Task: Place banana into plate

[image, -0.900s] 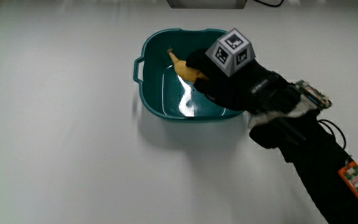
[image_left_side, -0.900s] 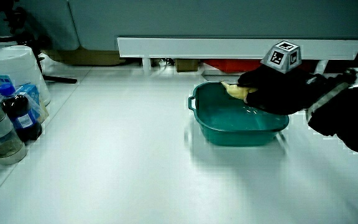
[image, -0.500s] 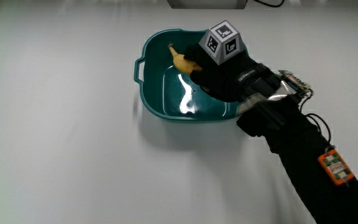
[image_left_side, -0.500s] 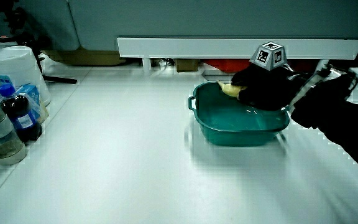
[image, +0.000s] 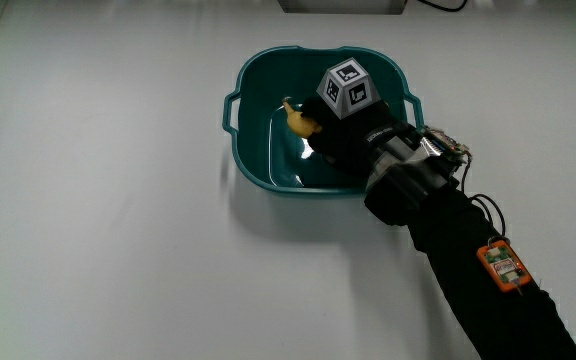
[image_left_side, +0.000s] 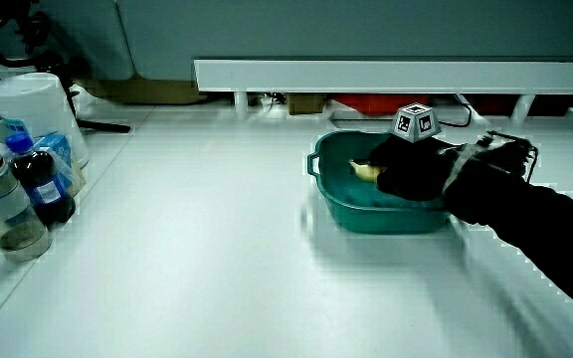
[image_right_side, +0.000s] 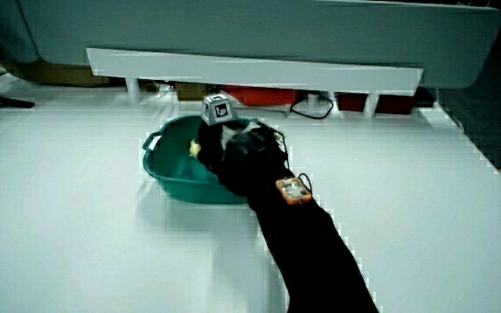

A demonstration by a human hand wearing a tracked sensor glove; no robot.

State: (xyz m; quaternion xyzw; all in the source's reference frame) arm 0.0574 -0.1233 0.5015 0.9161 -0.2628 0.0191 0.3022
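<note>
A teal tub with two handles stands on the white table; it serves as the plate. The gloved hand, with a patterned cube on its back, reaches down inside the tub. Its fingers are curled around a yellow banana, whose free end sticks out past the fingers, low inside the tub. The black forearm crosses the tub's rim nearest the person. Whether the banana touches the tub's floor is hidden by the hand.
In a side view, bottles and a white container stand at the table's edge, well away from the tub. A low white partition runs along the table, with cables and a red item under it.
The hand has gone lower into the tub with the banana still in its fingers, and the forearm has followed it over the rim.
</note>
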